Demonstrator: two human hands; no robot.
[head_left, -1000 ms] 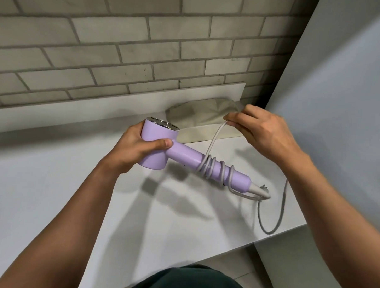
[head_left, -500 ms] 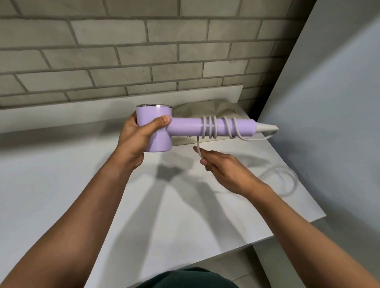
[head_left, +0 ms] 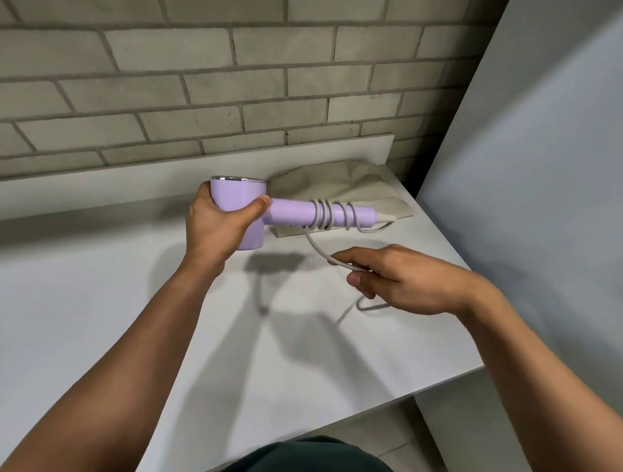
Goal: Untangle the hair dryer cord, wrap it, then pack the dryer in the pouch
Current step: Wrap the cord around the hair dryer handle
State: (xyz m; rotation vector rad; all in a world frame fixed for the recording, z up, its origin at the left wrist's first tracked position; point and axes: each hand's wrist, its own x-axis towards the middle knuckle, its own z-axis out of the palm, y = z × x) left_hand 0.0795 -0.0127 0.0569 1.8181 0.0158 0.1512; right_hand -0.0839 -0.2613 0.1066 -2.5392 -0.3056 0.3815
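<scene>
A lilac hair dryer (head_left: pixel 291 213) is held above the counter with its handle pointing right. My left hand (head_left: pixel 218 228) grips its barrel. The grey cord (head_left: pixel 328 215) is coiled several times around the handle, and a free length drops from the coils to my right hand (head_left: pixel 400 278), which pinches it below the handle. More cord loops out under that hand (head_left: pixel 371 307). The beige pouch (head_left: pixel 340 189) lies flat on the counter behind the dryer, near the wall.
The white counter (head_left: pixel 129 312) ends at a front edge and a right corner close to my right forearm. A brick wall stands behind it and a pale grey panel rises on the right.
My right hand carried the cord from above the handle down and under it, then drew away to the lower right. The dryer was lifted and levelled, handle now horizontal.
</scene>
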